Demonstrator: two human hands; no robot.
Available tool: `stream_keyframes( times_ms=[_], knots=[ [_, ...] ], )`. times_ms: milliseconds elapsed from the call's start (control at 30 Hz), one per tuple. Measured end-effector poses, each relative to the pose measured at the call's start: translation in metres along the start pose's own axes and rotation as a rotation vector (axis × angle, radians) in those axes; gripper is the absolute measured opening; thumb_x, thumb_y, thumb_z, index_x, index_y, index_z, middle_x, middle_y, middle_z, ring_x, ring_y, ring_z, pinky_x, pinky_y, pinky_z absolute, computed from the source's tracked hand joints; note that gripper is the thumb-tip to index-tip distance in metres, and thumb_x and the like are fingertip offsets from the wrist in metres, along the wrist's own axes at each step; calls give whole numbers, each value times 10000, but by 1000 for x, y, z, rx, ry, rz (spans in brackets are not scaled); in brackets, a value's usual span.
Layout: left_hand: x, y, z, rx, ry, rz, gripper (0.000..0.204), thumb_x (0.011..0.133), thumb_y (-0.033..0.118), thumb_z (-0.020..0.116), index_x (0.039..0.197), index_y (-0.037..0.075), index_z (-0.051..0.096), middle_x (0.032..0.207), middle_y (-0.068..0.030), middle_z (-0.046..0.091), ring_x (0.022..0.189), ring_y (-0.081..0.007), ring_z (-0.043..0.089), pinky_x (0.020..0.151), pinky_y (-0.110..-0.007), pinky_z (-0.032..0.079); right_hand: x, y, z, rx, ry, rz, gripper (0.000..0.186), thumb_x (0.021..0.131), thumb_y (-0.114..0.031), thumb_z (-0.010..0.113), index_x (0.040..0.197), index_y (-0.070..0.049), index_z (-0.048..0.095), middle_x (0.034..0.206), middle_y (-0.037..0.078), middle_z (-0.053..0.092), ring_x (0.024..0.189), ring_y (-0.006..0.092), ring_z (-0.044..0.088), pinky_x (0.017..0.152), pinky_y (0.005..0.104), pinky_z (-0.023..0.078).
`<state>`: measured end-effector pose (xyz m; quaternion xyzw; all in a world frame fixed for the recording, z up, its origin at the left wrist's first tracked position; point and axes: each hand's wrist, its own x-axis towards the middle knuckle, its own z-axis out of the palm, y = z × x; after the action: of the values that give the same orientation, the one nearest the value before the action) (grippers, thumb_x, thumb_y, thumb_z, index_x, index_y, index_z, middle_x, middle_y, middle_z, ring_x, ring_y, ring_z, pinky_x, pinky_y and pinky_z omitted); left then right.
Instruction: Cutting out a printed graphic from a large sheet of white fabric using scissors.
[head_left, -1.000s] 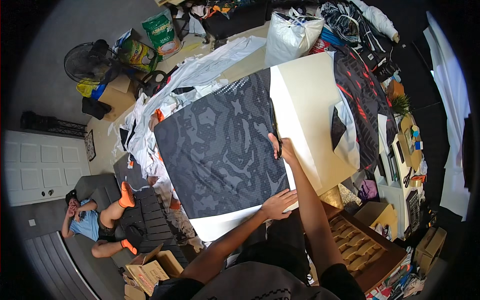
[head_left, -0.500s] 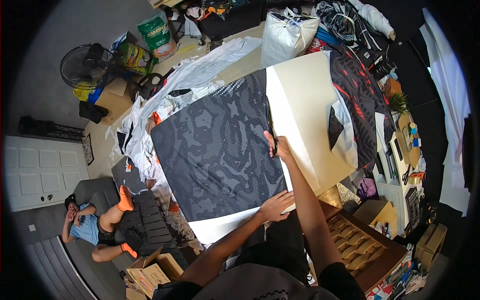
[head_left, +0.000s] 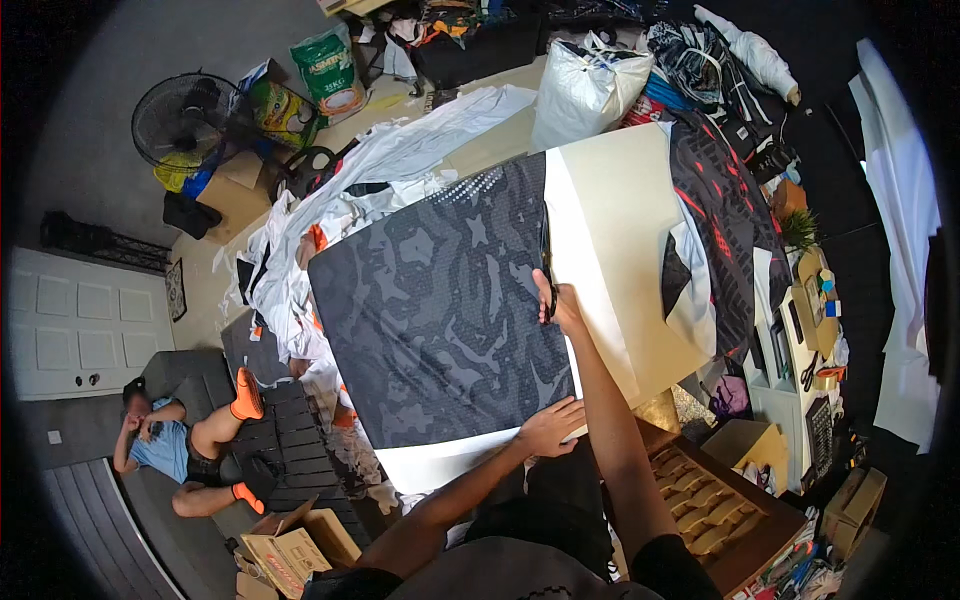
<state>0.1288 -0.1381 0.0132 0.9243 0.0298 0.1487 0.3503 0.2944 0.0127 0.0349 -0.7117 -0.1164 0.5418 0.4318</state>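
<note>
R hand [head_left: 560, 302] is gripping blk scissors [head_left: 546, 250], fingers curling round the handle, slim blades running along the R edge of the camo fabric [head_left: 440, 310]. L hand [head_left: 550, 427] is lying flat, fingers extended & holding nothing, pressing the fabric's near R corner. Fabric's sitting mid-table, approx. 4-sided, dk grey w/ fine mesh-like texture, white border showing. Beyond, smooth cream tabletop [head_left: 650, 250] is bearing blk/red patterned cloth [head_left: 725, 220]; crumpled white cloth [head_left: 280, 270] is heaping up L; shiny white sack [head_left: 590, 95] is bulging at far side.
</note>
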Motion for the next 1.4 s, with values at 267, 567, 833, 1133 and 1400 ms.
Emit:
stream_keyframes(
  times_ms=[267, 567, 833, 1133, 1400],
  knots=[
    [-2, -2, 3, 4, 11, 2, 515, 839, 277, 522, 1275, 2, 513, 1352, -161, 518, 1311, -292, 419, 1183, -414, 215, 0, 0, 4, 25, -11, -50, 598, 785, -603, 704, 587, -74, 505, 527, 46, 480, 421, 151, 485, 404, 278, 427],
    [-9, -5, 12, 4, -103, -21, 621, 829, 300, 520, 1371, 9, 438, 1440, -138, 440, 1387, -273, 329, 1193, -423, 171, 2, -5, 8, 76, 3, -39, 584, 788, -562, 724, 574, -64, 507, 519, 46, 476, 401, 148, 473, 393, 277, 426],
    [-12, -5, 12, -5, -118, -25, 624, 828, 311, 515, 1368, 8, 438, 1427, -140, 449, 1384, -273, 332, 1194, -421, 169, 6, -5, 9, 79, 21, -20, 584, 791, -570, 718, 571, -76, 497, 517, 47, 476, 394, 152, 470, 401, 281, 428],
    [-9, -2, 6, 6, -47, 8, 529, 829, 299, 517, 1268, 4, 503, 1344, -167, 511, 1317, -306, 403, 1190, -435, 188, 10, -13, 13, 87, -19, -35, 612, 791, -629, 683, 609, -69, 514, 536, 47, 481, 426, 159, 490, 419, 285, 432],
    [-10, -1, 6, -9, 0, 21, 476, 833, 290, 517, 1218, 10, 531, 1308, -175, 537, 1296, -316, 424, 1186, -442, 197, 11, -13, 17, 98, 7, -70, 608, 792, -608, 699, 567, -84, 490, 514, 52, 482, 415, 161, 493, 408, 283, 431]
  ],
)
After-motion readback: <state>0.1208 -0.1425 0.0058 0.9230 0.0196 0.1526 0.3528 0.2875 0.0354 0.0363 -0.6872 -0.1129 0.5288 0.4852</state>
